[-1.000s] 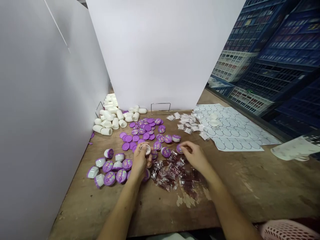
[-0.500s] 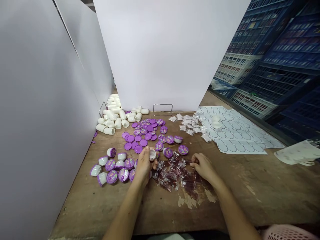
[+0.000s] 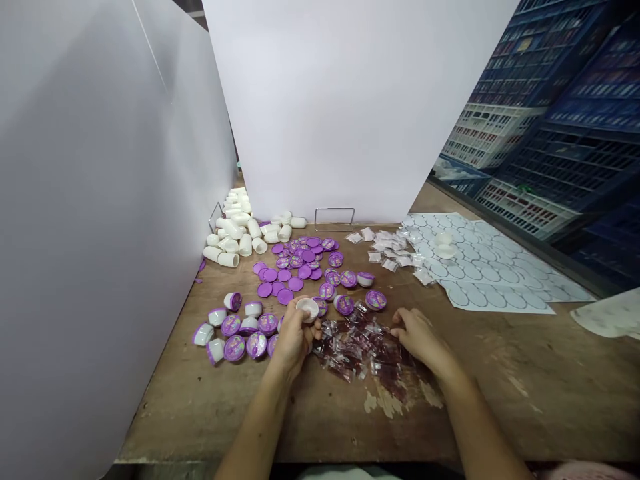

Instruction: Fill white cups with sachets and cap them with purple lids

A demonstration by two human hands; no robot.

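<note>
while the fingers of the left hand (image 3: pixel 293 339) are closed around a small white cup (image 3: pixel 307 307), its mouth tilted toward the camera, the right hand (image 3: pixel 419 337) is at the right edge of a pile of dark red packets (image 3: pixel 357 348) — its fingers are curled, and whether they grip anything cannot be told. left of the left hand sit lidded cups (image 3: pixel 235 348), some upright, some tipped over. beyond the hands lie loose purple discs (image 3: pixel 285 296); farther back on the wooden table (image 3: pixel 225 420), plain white containers (image 3: pixel 245 245) heap up at the left. pale packets (image 3: pixel 390 265) lie farther right — just beside sheets marked with ovals (image 3: pixel 500 293).
</note>
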